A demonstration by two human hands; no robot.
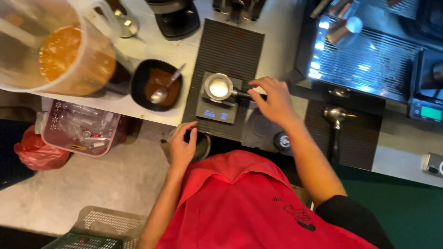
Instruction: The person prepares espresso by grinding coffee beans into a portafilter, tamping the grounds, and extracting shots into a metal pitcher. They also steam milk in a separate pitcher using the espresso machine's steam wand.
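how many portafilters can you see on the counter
2. A metal portafilter with a black handle sits on the small grey digital scale, the right hand on its handle. A second metal portafilter lies on the dark ribbed mat at right. Others may be hidden.

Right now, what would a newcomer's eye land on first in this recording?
The red apron fills the bottom middle. Above it, the right hand grips the handle of a metal filter basket sitting on a small scale. At top left, a clear jug of orange liquid looms close.
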